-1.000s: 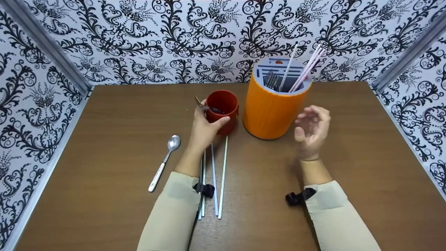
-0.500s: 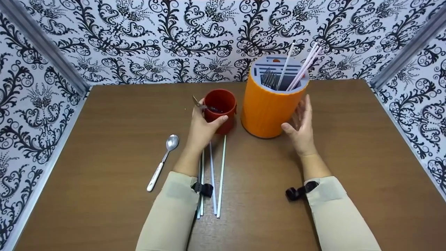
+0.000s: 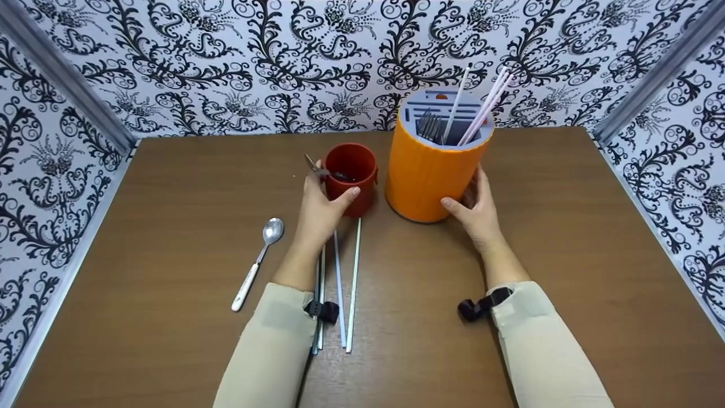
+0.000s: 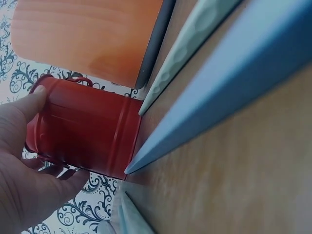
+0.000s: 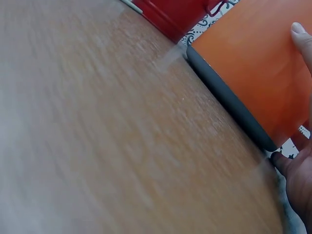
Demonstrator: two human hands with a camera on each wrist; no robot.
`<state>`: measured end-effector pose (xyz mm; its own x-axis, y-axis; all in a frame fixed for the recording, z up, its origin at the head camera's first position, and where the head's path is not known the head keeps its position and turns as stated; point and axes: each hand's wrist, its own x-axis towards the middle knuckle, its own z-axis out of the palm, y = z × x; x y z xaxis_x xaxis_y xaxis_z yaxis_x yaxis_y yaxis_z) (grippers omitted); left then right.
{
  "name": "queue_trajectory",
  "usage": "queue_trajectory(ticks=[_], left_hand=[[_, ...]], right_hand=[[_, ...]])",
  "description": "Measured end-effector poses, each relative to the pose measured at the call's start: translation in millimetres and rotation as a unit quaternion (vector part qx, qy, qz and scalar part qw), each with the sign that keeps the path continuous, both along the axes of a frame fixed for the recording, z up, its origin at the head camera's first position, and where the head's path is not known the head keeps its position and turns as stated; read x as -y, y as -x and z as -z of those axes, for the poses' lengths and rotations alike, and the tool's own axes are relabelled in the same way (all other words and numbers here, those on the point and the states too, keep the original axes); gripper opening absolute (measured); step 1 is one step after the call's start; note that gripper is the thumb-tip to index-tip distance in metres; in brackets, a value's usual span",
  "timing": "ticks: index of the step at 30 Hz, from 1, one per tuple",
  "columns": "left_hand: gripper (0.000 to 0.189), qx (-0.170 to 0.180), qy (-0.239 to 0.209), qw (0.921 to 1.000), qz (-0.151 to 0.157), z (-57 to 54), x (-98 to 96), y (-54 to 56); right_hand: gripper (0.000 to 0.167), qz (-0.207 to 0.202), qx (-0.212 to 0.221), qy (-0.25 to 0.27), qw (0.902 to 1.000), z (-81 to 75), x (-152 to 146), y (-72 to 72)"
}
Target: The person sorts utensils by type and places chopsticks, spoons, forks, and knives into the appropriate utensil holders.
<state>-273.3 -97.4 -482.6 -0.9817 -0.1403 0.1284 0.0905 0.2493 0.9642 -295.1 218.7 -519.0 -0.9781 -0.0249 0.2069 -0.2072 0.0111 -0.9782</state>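
Note:
My left hand (image 3: 320, 207) grips a red cup (image 3: 362, 198), thumb on its front and fingers round its left side. A piece of metal cutlery (image 3: 313, 165) leans out over the cup's left rim; its lower part inside is hard to make out. My right hand (image 3: 478, 212) holds the right side of an orange cutlery holder (image 3: 427, 181), with the thumb on the front and the fingers partly hidden behind. Forks (image 3: 430, 126) and pale chopsticks (image 3: 486, 107) stand in the holder's grey slotted top. In the right wrist view, its dark base (image 5: 229, 97) meets the table.
Several pale blue and green chopsticks (image 3: 354, 283) lie on the wooden table (image 3: 419, 340) below the cup, partly under the left forearm. A spoon (image 3: 257, 263) with a white handle lies to the left. Patterned walls (image 3: 255, 68) enclose the back and sides.
My right hand has moved left from free space beside the orange holder and taken hold of its right side. The left hand stays on the red cup. The whole view has shifted slightly.

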Motion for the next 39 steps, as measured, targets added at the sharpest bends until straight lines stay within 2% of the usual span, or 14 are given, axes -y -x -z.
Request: queue_trajectory(ticks=[5,8,11,14,18,22,26,29,34,36,39], left_hand=[[0.081,0.016,0.003,0.9999,-0.003,0.0,5.1,-11.5],[0.075,0.045,0.041,0.9981,-0.009,-4.6,7.3,-22.6],[0.063,0.079,0.086,0.9931,0.000,-13.3,7.0,-34.9],[0.051,0.109,0.156,0.9812,0.032,-23.3,2.7,-47.3],[0.040,0.139,0.252,0.9528,0.096,-32.6,-8.8,-61.8],[0.036,0.150,0.316,0.9247,0.150,-31.8,-19.7,-69.4],[0.038,0.149,0.366,0.9040,0.162,-24.8,-25.5,-70.8],[0.029,0.150,0.385,0.8970,0.156,-20.6,-27.7,-70.3],[0.005,0.127,0.414,0.8874,0.158,-19.0,-30.3,-71.6],[0.003,0.118,0.425,0.8825,0.163,-18.7,-31.3,-72.3],[0.003,0.126,0.428,0.8783,0.172,-17.3,-33.5,-71.3]], right_hand=[[0.097,0.007,0.010,-0.017,0.9998,0.2,1.0,0.7],[0.096,0.008,0.012,-0.028,0.9995,0.0,0.5,0.3],[0.094,0.009,0.016,-0.033,0.9993,-0.7,-0.5,-0.4],[0.094,0.011,0.019,-0.039,0.9990,-1.5,-2.0,-1.0],[0.094,0.015,0.022,-0.043,0.9987,-1.5,-4.5,-0.9],[0.094,0.012,0.014,-0.031,0.9993,0.1,-5.8,0.7],[0.094,0.005,-0.001,-0.006,1.0000,2.3,-5.2,2.0],[0.095,0.005,-0.004,-0.002,1.0000,3.6,-4.2,2.4],[0.095,0.008,0.000,-0.019,0.9998,4.0,-2.8,3.4],[0.094,0.008,0.006,-0.030,0.9995,2.6,-2.3,3.0],[0.093,0.008,0.015,-0.046,0.9988,1.4,-2.9,1.6]])
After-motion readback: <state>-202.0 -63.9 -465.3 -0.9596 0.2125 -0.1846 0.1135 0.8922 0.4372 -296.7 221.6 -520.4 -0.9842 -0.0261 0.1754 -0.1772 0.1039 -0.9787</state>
